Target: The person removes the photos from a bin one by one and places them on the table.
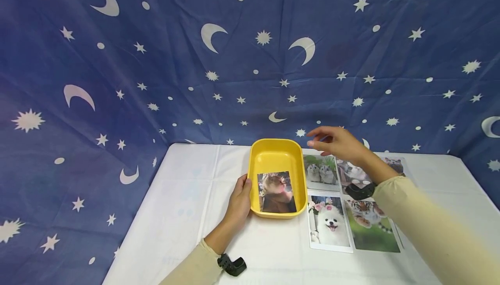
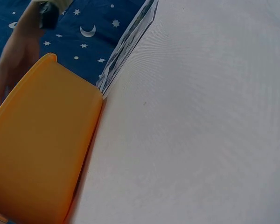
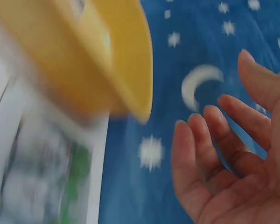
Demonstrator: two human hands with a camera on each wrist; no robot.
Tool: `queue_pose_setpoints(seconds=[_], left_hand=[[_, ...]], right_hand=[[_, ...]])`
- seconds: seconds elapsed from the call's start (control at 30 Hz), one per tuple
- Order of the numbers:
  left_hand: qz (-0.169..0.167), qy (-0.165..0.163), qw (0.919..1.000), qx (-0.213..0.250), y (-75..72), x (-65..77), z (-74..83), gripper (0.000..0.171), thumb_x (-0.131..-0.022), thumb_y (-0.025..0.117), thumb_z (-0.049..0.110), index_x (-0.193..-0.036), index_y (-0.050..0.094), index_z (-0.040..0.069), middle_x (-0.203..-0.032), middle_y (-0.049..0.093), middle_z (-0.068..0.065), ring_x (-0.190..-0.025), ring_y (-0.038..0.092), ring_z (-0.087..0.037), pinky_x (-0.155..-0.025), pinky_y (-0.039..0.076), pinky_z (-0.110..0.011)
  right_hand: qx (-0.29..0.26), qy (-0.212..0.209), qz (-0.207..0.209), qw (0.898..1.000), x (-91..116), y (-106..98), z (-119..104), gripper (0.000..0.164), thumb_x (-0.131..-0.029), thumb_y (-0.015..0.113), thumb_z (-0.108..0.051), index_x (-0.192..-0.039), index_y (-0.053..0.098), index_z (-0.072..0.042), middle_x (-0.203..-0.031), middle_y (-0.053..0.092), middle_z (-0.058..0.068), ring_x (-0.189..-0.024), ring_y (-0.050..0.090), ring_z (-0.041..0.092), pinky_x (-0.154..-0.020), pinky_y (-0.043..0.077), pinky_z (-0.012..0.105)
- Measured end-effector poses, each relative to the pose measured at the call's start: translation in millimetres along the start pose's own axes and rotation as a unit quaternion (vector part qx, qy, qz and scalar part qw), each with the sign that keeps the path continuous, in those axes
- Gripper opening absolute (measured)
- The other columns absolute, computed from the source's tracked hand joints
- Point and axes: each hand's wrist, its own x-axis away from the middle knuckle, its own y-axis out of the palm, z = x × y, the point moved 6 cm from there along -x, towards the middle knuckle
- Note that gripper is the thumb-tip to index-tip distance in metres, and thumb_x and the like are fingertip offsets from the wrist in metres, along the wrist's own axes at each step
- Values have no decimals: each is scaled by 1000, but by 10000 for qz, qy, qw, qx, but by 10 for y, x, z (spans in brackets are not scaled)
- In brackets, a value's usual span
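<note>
A yellow plastic bin (image 1: pixel 277 144) sits on the white-covered table. My left hand (image 1: pixel 237 202) grips its left side, thumb at the rim; the fingers are mostly hidden. Inside lies a photo card (image 1: pixel 275 193) of a brownish furry animal. My right hand (image 1: pixel 332 142) hovers beyond the bin's far right corner, holding nothing. In the right wrist view its fingers (image 3: pixel 214 126) are loosely bent and the palm shows. Below that hand is a card (image 1: pixel 320 173) with two small grey rodents.
Right of the bin lie a white dog card (image 1: pixel 330 224), a tiger card (image 1: pixel 371 226), a cat card (image 1: pixel 351 171) partly behind my right wrist, and another cat card (image 1: pixel 396 165). A blue moon-and-star cloth (image 1: pixel 250 59) hangs behind the table (image 1: pixel 187 189).
</note>
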Motion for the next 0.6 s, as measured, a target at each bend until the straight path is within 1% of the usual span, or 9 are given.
queue_pose_setpoints(seconds=[0.13, 0.2, 0.27, 0.33, 0.4, 0.47, 0.53, 0.6], left_hand=[[-6, 33, 10000, -3, -8, -13, -1, 50, -112, 37, 35, -154, 38, 9, -158, 44, -14, -149, 37, -33, -125, 28, -51], [13, 19, 10000, 13, -17, -17, 1, 49, -112, 37, 36, -154, 39, 10, -157, 45, -13, -148, 39, -32, -125, 29, -50], [36, 32, 10000, 6, -25, -18, 5, 49, -112, 38, 36, -153, 40, 10, -156, 47, -14, -146, 42, -32, -124, 31, -50], [62, -10, 10000, 18, -31, -20, -4, 48, -112, 38, 36, -153, 41, 11, -154, 49, -13, -144, 45, -31, -123, 33, -50], [52, -22, 10000, 43, -28, -17, -4, 48, -112, 38, 36, -153, 41, 11, -152, 51, -14, -141, 47, -31, -121, 35, -49], [27, -38, 10000, 61, -25, -17, -8, 48, -112, 38, 36, -152, 41, 12, -150, 52, -14, -139, 49, -30, -120, 37, -49], [-12, -55, 9999, 114, -20, -19, -8, 48, -112, 38, 36, -152, 41, 12, -150, 53, -13, -138, 50, -30, -119, 38, -49], [-78, -36, 9999, 142, -16, -21, -4, 48, -112, 38, 37, -153, 40, 12, -150, 52, -13, -139, 49, -30, -119, 38, -49]], right_hand=[[-547, -87, -763, 9955, -277, 397, -277, 51, -95, 74, -39, -134, 66, -8, -120, 66, 13, -108, 64, 38, -88, 62, 44], [-680, -97, -1127, 9912, -394, 601, -370, 52, -94, 74, -38, -135, 65, -6, -124, 67, 11, -113, 64, 39, -92, 61, 45], [-709, -124, -1446, 9869, -495, 788, -437, 51, -94, 75, -36, -134, 66, -5, -125, 68, 10, -112, 64, 36, -93, 60, 45], [-617, -141, -1705, 9833, -570, 950, -484, 49, -93, 76, -35, -132, 68, -6, -121, 69, 9, -105, 65, 32, -91, 59, 46], [-395, -156, -1851, 9818, -626, 1073, -497, 46, -92, 77, -35, -129, 70, -8, -115, 69, 8, -97, 63, 28, -86, 58, 43], [-61, -175, -1918, 9813, -673, 1168, -483, 44, -91, 78, -36, -126, 72, -9, -111, 70, 5, -93, 61, 23, -83, 56, 37], [254, -158, -1926, 9808, -712, 1238, -442, 40, -90, 78, -37, -121, 75, -11, -108, 72, 1, -94, 61, 19, -84, 54, 31], [446, -109, -1946, 9798, -740, 1296, -394, 35, -90, 79, -35, -116, 77, -11, -104, 74, 0, -92, 62, 17, -82, 53, 26]])
